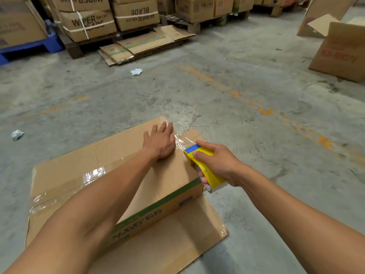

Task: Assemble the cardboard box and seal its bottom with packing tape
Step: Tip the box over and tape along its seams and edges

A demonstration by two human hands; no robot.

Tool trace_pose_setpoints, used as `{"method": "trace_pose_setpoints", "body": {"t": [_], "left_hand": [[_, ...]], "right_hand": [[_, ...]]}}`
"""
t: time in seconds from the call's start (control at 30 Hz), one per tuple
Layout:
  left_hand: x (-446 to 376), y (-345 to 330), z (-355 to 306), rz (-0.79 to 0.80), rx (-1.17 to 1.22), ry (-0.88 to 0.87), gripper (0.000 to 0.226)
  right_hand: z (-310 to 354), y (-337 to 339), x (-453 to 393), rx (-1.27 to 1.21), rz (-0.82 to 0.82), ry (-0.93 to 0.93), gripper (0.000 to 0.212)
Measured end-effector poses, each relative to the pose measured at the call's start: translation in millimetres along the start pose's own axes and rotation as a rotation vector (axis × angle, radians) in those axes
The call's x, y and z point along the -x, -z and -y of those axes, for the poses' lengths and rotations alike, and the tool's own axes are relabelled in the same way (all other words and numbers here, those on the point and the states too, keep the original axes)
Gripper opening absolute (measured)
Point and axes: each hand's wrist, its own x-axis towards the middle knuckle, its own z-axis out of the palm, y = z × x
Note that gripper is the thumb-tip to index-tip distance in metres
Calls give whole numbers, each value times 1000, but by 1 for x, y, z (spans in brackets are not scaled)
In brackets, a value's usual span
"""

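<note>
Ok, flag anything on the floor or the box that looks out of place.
Two crumpled white scraps lie loose on the concrete floor: one near the flattened cartons, another at far left. On the box, the clear tape looks wrinkled rather than smooth.

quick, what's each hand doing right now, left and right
Left hand: open, palm pressed flat on the cardboard box, holding nothing.
Right hand: closed around the yellow tape dispenser.
</note>
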Motion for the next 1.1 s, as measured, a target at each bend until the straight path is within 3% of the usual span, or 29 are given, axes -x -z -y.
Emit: {"method": "trace_pose_setpoints", "body": {"t": [0.13, 0.43, 0.73, 0.87, 0.97, 1.1], "left_hand": [[10, -10, -10, 5, 35, -77, 58], [5, -23, -1, -16, 61, -72, 56], [10, -17, 1, -22, 101, -101, 56], [36, -14, -16, -68, 113, -240, 55], [57, -24, -25, 2, -14, -359, 56], [59, -33, -20, -2, -39, -369, 56]], "right_hand": [[0, 1, 0, 1, -3, -14, 55], [-4, 14, 24, 38, 35, -122, 53], [-40, 11, 46, -101, -21, -23, 51], [-44, 12, 49, -110, -42, -10, 48], [-43, 11, 47, -94, -49, 2, 49], [-43, 9, 48, -73, -57, 9, 50]]}}
